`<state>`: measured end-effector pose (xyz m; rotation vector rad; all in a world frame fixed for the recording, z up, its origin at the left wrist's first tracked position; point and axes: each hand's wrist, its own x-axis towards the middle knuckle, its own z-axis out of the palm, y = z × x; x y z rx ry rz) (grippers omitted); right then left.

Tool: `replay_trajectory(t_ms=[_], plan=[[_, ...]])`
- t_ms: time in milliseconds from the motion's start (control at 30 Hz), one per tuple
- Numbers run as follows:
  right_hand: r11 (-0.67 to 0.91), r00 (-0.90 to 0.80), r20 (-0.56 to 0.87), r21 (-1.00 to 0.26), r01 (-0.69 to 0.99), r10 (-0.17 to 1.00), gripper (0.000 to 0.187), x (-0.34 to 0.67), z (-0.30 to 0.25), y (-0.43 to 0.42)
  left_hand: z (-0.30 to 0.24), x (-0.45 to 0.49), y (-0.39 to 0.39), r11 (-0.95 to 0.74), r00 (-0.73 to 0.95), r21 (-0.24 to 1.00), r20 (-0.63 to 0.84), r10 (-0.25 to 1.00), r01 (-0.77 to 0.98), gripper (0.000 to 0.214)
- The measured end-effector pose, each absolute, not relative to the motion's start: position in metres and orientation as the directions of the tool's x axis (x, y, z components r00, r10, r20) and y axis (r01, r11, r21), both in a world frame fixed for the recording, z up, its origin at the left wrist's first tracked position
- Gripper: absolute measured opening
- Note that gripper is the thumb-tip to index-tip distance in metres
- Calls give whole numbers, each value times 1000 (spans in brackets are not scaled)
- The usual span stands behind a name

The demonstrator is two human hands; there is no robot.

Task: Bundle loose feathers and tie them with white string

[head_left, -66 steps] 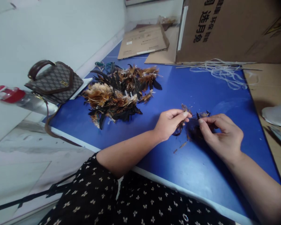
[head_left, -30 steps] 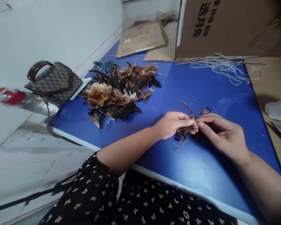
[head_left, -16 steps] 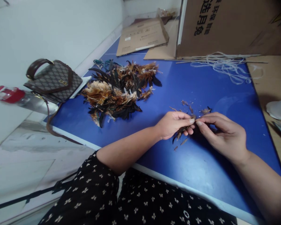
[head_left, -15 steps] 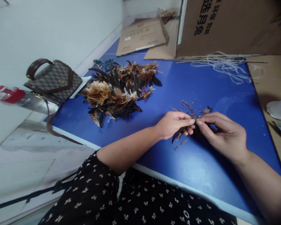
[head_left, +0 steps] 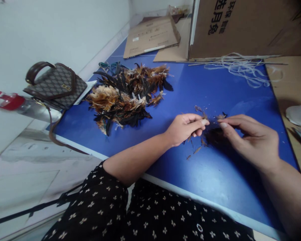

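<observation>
Over the blue table (head_left: 210, 174), my left hand (head_left: 183, 129) pinches a few small brown feathers between thumb and fingertips. My right hand (head_left: 253, 142) is a short gap to its right, thumb and forefinger pinched on a dark little tuft of feathers (head_left: 214, 137). Loose feather bits (head_left: 197, 150) lie on the blue surface under and behind both hands. A large heap of brown, black and tan feathers (head_left: 127, 95) lies further left on the table.
A patterned handbag (head_left: 55, 85) and a red-capped bottle (head_left: 20, 105) sit at the table's left edge. A big cardboard box (head_left: 245, 30) and flat cardboard (head_left: 152, 36) stand at the back, with pale strings (head_left: 238, 67) in front. A white object (head_left: 299, 115) is at right.
My hands, whose fingertips met over the feathers half a second ago, have drawn apart; the right hand shifted right with a dark tuft. The view tilted slightly.
</observation>
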<state>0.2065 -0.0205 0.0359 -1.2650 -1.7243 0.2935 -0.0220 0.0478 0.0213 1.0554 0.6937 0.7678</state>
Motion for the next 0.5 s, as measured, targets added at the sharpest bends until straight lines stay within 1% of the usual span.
replay_trajectory(t_ms=[67, 133, 233, 367, 500], plan=[[386, -3, 518, -634, 670, 856, 15, 222, 41, -22, 23, -22, 51, 251, 428, 926, -112, 897, -283, 29], [361, -20, 510, -580, 730, 860, 19, 238, 44, -24, 24, -22, 56, 203, 299, 920, -101, 949, -334, 23], [360, -84, 496, -492, 793, 864, 21, 259, 41, -27, 25, -22, 60, 170, 175, 913, -112, 978, -370, 20], [399, -203, 431, -433, 808, 879, 21, 270, 28, -26, 23, -22, 60, 152, 149, 915, -103, 983, -373, 21], [414, -273, 346, -447, 793, 898, 27, 265, 14, -25, 19, -21, 58, 123, 163, 926, -68, 984, -356, 24]])
